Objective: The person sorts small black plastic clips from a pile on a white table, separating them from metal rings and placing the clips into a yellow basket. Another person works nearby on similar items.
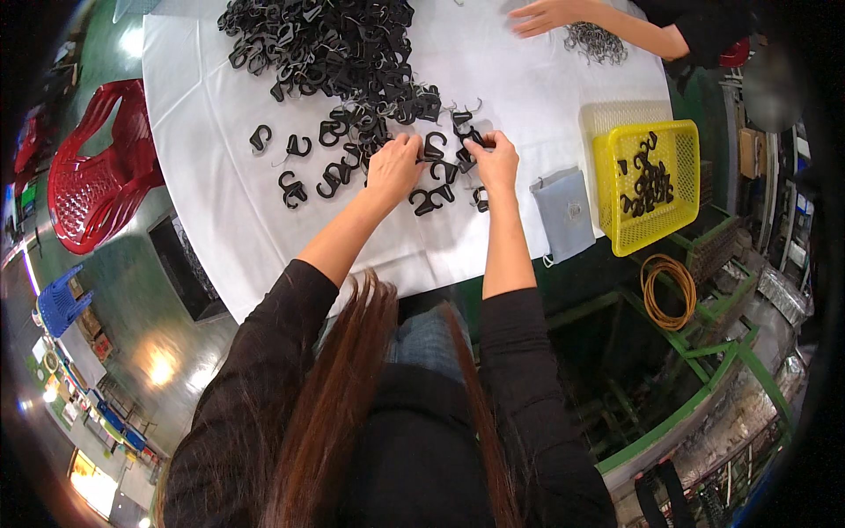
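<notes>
While a white-covered bench (220, 132) fills the upper middle of the view, a large heap of black plastic hooks (326, 44) lies on its far side, with loose hooks trailing down toward the person's hands. A red plastic chair (92, 167) stands on the floor off the bench's left edge, and a yellow mesh basket (607, 176) with several black hooks in it sits at the right edge of the bench. Just left of the basket lies a grey pouch (565, 214), partly over the bench's edge, and below the basket an orange coil of cord (666, 290) rests on a green frame. At the far right corner another person's hand (546, 15) lies flat beside a small pile of wire pieces (596, 41). The left hand (393, 167) and the right hand (493, 161) rest on the cloth close together, each with its fingers pinched narrow on what seems to be a single black hook (436, 146) spanning the gap between them, though the grip itself is too small to make out clearly.
</notes>
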A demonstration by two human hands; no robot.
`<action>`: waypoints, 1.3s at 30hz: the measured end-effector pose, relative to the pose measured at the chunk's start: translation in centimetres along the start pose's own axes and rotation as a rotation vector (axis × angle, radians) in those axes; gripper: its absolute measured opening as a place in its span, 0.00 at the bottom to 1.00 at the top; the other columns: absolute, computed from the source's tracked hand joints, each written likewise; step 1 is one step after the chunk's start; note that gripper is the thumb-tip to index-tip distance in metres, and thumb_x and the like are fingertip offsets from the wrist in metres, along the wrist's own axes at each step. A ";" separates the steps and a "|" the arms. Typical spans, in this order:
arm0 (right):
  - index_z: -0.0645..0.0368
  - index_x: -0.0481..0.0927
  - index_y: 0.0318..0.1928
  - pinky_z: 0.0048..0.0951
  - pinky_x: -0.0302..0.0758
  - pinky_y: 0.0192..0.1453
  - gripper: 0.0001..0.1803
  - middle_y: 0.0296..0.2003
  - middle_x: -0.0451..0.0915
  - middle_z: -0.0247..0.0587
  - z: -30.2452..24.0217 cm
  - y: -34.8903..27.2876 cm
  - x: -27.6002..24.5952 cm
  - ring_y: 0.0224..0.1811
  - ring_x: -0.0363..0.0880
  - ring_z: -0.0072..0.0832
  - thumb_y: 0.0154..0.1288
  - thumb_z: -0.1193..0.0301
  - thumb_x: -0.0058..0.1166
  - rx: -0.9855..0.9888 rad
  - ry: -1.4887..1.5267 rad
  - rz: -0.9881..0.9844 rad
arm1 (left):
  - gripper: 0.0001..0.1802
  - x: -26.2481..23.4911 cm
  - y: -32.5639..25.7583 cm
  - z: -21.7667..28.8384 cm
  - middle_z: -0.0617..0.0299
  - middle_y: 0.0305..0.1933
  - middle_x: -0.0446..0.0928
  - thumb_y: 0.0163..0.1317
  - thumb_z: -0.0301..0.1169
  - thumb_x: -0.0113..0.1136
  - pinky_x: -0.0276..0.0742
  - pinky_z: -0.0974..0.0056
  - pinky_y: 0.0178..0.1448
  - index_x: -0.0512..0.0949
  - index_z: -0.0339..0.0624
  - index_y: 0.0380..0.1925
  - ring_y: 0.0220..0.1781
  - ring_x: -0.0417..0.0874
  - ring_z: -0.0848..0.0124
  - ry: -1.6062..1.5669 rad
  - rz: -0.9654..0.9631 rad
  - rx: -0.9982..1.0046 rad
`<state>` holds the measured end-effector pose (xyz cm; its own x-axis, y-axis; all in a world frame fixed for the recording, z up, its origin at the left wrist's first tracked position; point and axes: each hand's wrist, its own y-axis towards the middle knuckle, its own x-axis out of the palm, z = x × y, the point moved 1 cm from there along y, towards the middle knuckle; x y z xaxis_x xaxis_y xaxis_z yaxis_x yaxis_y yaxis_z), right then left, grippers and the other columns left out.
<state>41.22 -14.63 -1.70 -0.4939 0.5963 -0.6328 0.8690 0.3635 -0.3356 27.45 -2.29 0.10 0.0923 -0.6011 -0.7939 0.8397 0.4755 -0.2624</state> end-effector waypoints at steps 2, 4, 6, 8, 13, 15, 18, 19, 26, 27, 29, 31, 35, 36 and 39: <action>0.64 0.77 0.33 0.32 0.74 0.37 0.17 0.27 0.81 0.43 -0.2 0.3 -0.3 0.30 0.80 0.32 0.45 0.68 0.66 -0.046 0.059 -0.090 | 0.15 -0.2 0.2 -0.1 0.59 0.33 0.75 0.50 0.33 0.65 0.75 0.58 0.41 0.72 0.45 0.36 0.39 0.79 0.60 -0.078 -0.034 0.026; 0.63 0.75 0.36 0.34 0.74 0.39 0.17 0.31 0.81 0.45 -0.7 0.6 -0.1 0.34 0.80 0.35 0.45 0.71 0.66 -0.077 -0.054 -0.050 | 0.13 -0.5 0.7 -0.4 0.60 0.35 0.77 0.52 0.31 0.62 0.75 0.61 0.38 0.73 0.44 0.38 0.38 0.80 0.64 -0.345 -0.088 -0.012; 0.62 0.74 0.39 0.36 0.74 0.41 0.20 0.34 0.81 0.46 -1.5 0.7 0.5 0.37 0.80 0.38 0.45 0.70 0.67 -0.138 -0.205 0.014 | 0.13 -1.1 1.4 -0.9 0.61 0.38 0.77 0.54 0.27 0.57 0.77 0.66 0.35 0.72 0.41 0.41 0.39 0.80 0.70 -0.840 -0.299 -0.232; 0.60 0.73 0.42 0.40 0.72 0.47 0.24 0.40 0.78 0.48 -2.0 0.4 1.1 0.44 0.77 0.43 0.44 0.68 0.68 -0.115 -0.232 -0.024 | 0.13 -1.9 1.5 -1.2 0.62 0.37 0.76 0.55 0.26 0.55 0.79 0.69 0.35 0.72 0.41 0.41 0.41 0.80 0.72 -1.305 -0.282 -0.320; 0.61 0.74 0.41 0.39 0.71 0.49 0.22 0.41 0.74 0.47 -2.0 -0.6 1.7 0.45 0.74 0.44 0.44 0.69 0.67 -0.068 -0.248 0.046 | 0.13 -2.3 2.8 -0.8 0.64 0.32 0.76 0.54 0.38 0.61 0.74 0.72 0.29 0.76 0.42 0.35 0.36 0.80 0.74 -0.928 -0.194 -0.484; 0.61 0.75 0.39 0.40 0.71 0.48 0.20 0.39 0.75 0.48 -1.8 -0.7 1.7 0.44 0.75 0.44 0.45 0.69 0.67 -0.136 -0.197 0.087 | 0.19 -1.4 2.8 0.3 0.56 0.30 0.76 0.50 0.43 0.66 0.73 0.61 0.31 0.75 0.39 0.34 0.34 0.80 0.65 -0.340 0.017 -0.281; 0.63 0.76 0.36 0.37 0.73 0.41 0.18 0.34 0.79 0.47 -1.3 -0.5 1.5 0.36 0.78 0.40 0.44 0.70 0.67 -0.275 -0.261 0.109 | 0.21 0.5 2.3 1.6 0.55 0.39 0.76 0.46 0.40 0.69 0.73 0.54 0.43 0.72 0.42 0.34 0.41 0.78 0.54 -0.077 0.072 -0.213; 0.63 0.77 0.36 0.35 0.73 0.38 0.18 0.32 0.79 0.46 -1.1 -0.3 1.4 0.34 0.79 0.37 0.44 0.71 0.67 -0.209 -0.174 0.074 | 0.20 0.7 2.2 1.6 0.55 0.39 0.75 0.46 0.39 0.68 0.73 0.54 0.42 0.72 0.42 0.34 0.41 0.78 0.54 -0.064 0.079 -0.203; 0.58 0.79 0.36 0.20 0.71 0.29 0.12 0.29 0.80 0.32 -0.4 -0.6 -1.1 0.28 0.78 0.18 0.51 0.74 0.65 0.273 0.527 -0.286 | 0.20 0.5 1.0 1.0 0.55 0.42 0.72 0.46 0.35 0.68 0.73 0.54 0.42 0.71 0.44 0.36 0.41 0.78 0.54 -0.071 0.066 -0.104; 0.59 0.79 0.36 0.19 0.71 0.28 0.12 0.29 0.80 0.33 -0.4 -0.9 -1.5 0.28 0.77 0.18 0.50 0.73 0.66 0.293 0.563 -0.289 | 0.21 0.5 0.7 1.1 0.55 0.42 0.72 0.45 0.35 0.69 0.74 0.54 0.42 0.71 0.44 0.37 0.41 0.78 0.54 -0.081 0.088 -0.103; 0.61 0.79 0.35 0.19 0.69 0.26 0.13 0.28 0.81 0.35 -0.4 -1.6 -2.5 0.27 0.77 0.19 0.47 0.72 0.67 0.314 0.661 -0.297 | 0.23 0.6 0.4 1.5 0.55 0.43 0.72 0.45 0.35 0.69 0.74 0.54 0.42 0.69 0.44 0.39 0.41 0.78 0.53 -0.067 0.089 -0.102; 0.60 0.79 0.36 0.17 0.67 0.25 0.14 0.28 0.79 0.32 -0.1 -2.2 -3.8 0.25 0.75 0.17 0.48 0.72 0.67 0.315 0.627 -0.280 | 0.24 0.8 0.5 1.9 0.55 0.43 0.72 0.44 0.35 0.70 0.74 0.54 0.43 0.68 0.44 0.39 0.42 0.78 0.53 -0.018 0.044 -0.113; 0.57 0.79 0.37 0.17 0.70 0.27 0.14 0.27 0.76 0.28 1.7 -3.1 -8.3 0.24 0.72 0.16 0.49 0.74 0.67 0.318 0.703 -0.234 | 0.22 0.9 1.0 2.3 0.52 0.38 0.74 0.45 0.31 0.68 0.74 0.51 0.42 0.67 0.42 0.37 0.42 0.78 0.52 -0.063 0.016 -0.099; 0.56 0.78 0.37 0.17 0.70 0.27 0.13 0.27 0.75 0.27 2.4 -3.3 -9.9 0.25 0.72 0.15 0.50 0.75 0.66 0.329 0.738 -0.220 | 0.21 0.9 1.2 2.5 0.50 0.34 0.77 0.46 0.33 0.67 0.73 0.51 0.43 0.68 0.41 0.37 0.41 0.78 0.51 -0.122 -0.048 -0.160; 0.56 0.78 0.38 0.16 0.71 0.26 0.13 0.28 0.75 0.26 4.9 -3.3 -15.5 0.24 0.71 0.13 0.51 0.76 0.65 0.305 0.785 -0.131 | 0.17 1.2 1.9 4.5 0.50 0.34 0.79 0.48 0.34 0.64 0.73 0.54 0.43 0.72 0.40 0.37 0.40 0.80 0.53 -0.269 -0.059 -0.202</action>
<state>46.15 -28.62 5.83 -0.3711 0.9270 0.0538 0.7177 0.3232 -0.6168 31.58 -5.02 1.13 0.2069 -0.7668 -0.6077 0.7274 0.5359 -0.4286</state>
